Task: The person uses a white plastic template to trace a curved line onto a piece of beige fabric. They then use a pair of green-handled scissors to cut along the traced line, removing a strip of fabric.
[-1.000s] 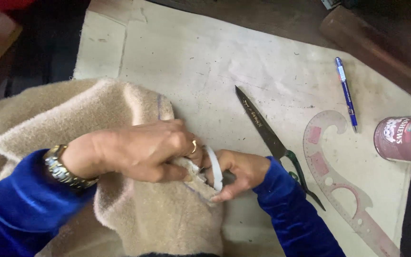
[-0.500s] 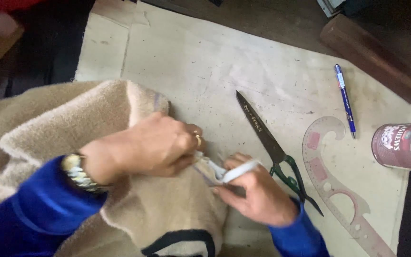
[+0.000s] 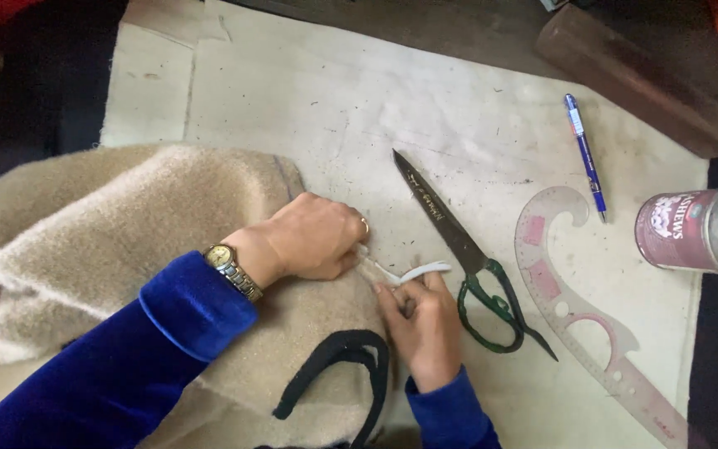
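1. Head view, far left: beige fleece fabric (image 3: 85, 241) lies bunched in thick folds over the pale work surface (image 3: 309, 91); its right edge reaches the middle of the frame, under both hands.
2. Left arm in a blue velvet sleeve (image 3: 126, 357) crosses the fabric from lower left; gold wristwatch (image 3: 232, 270) on the wrist.
3. Left hand (image 3: 313, 237) rests knuckles-up on the fabric edge, fingers curled down and closed, pinching the fabric and the left end of a thin white strip (image 3: 413, 273). Ring (image 3: 365, 225) on one finger.
4. Black curved strap (image 3: 338, 366) lies on the fabric just below the hands, near the bottom edge.
5. White strip runs between the two hands, at the fabric's right edge, just left of the scissors.
6. Right hand (image 3: 425, 328) comes up from the bottom edge, fingers together and clamped on the right part of the strip, thumb and forefinger pressing it.
7. Large scissors (image 3: 459, 241) lie flat just beside the right hand, blades shut and pointing up-left, green handles toward lower right.
8. Pink translucent curve ruler (image 3: 592, 324) lies right of the scissors, its tip touching or passing under the handle loops; cannot tell which.
9. Blue pen (image 3: 585, 154) lies above the ruler.
10. Pink-labelled cylindrical can (image 3: 695, 231) lies on its side at the right edge.
11. Dark wooden block (image 3: 637, 83) at top right.
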